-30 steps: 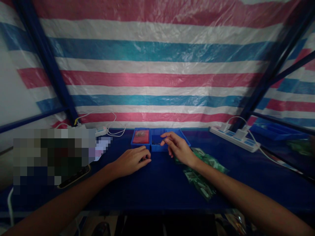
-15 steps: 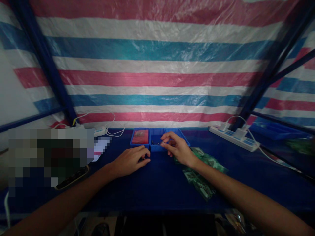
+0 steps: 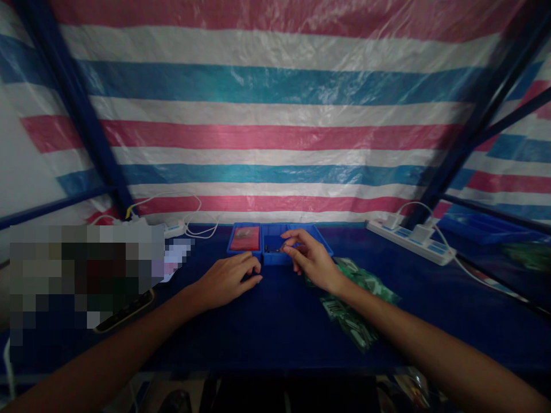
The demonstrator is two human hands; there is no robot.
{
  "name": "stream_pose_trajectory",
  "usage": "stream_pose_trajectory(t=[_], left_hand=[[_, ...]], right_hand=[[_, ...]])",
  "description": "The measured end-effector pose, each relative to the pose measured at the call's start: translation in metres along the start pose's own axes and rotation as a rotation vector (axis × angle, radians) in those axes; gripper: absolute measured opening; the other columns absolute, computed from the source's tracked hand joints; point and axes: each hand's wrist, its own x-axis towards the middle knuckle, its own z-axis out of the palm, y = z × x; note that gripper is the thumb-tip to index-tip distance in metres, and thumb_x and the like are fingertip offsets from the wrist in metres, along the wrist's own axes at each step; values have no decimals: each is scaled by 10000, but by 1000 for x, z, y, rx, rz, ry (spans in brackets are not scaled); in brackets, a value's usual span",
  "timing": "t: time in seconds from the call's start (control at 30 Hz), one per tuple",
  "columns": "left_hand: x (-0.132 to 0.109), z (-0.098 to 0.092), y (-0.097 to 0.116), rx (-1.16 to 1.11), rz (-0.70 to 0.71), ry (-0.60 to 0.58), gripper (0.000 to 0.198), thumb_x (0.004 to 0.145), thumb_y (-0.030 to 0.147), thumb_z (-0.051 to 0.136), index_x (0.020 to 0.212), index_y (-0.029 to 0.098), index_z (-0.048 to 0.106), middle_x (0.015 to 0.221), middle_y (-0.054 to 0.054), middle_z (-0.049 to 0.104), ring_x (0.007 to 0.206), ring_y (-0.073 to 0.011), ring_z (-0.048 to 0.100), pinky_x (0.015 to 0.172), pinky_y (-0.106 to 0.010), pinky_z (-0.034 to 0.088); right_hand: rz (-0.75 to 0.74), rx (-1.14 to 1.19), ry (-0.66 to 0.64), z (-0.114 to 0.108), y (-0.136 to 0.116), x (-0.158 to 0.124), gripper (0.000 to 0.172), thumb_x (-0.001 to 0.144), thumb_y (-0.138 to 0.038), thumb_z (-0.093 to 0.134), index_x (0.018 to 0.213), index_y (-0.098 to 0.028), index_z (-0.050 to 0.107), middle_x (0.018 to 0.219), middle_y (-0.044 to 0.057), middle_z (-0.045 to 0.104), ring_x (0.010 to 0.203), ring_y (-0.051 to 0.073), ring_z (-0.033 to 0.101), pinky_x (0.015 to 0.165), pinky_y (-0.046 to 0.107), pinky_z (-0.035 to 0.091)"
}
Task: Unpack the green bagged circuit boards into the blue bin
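The right hand (image 3: 310, 259) is hovering over the middle compartment of the blue tray (image 3: 272, 259) - thumb and forefinger pinching a small part (image 3: 284, 248), too tiny to identify. The left hand (image 3: 227, 281) is lying on the table (image 3: 275, 327) just before the tray, fingers curled - whether it's gripping anything, I cannot tell.
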Motion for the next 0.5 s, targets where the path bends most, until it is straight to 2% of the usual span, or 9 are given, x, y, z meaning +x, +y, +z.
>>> stream_pose_trajectory(t=[0.13, 0.27, 0.37, 0.5], left_hand=[[0, -1, 2, 16, -5, 6, 123, 1038, 363, 582, 1079, 247, 582, 1000, 19, 620, 941, -170, 646, 792, -289, 434], [0, 0, 2, 19, -9, -5, 162, 1026, 395, 601, 1085, 246, 582, 1000, 20, 624, 933, -172, 651, 774, -291, 432], [0, 1, 0, 5, 0, -16, 164, 1029, 401, 596, 1083, 247, 583, 1005, 17, 625, 935, -172, 652, 778, -291, 431], [0, 3, -1, -21, 15, -24, 143, 1045, 385, 566, 1082, 248, 586, 1002, 12, 627, 929, -172, 650, 787, -289, 429]], right_hand=[[32, -15, 12, 0, 0, 1, 278, 942, -361, 716, 1177, -258, 608, 934, -10, 597, 545, 92, 584, 426, 208, 502], [50, 0, 23, 0, 1, 2, 231, 914, -348, 751, 1053, -245, 597, 843, -31, 584, 522, 94, 565, 417, 206, 486], [44, 12, 22, 0, 2, 2, 253, 913, -376, 757, 1043, -241, 588, 877, -26, 583, 528, 88, 567, 413, 203, 485], [20, 37, 9, 0, 2, 2, 254, 976, -412, 675, 1136, -242, 576, 982, -5, 603, 527, 76, 570, 406, 203, 486]])
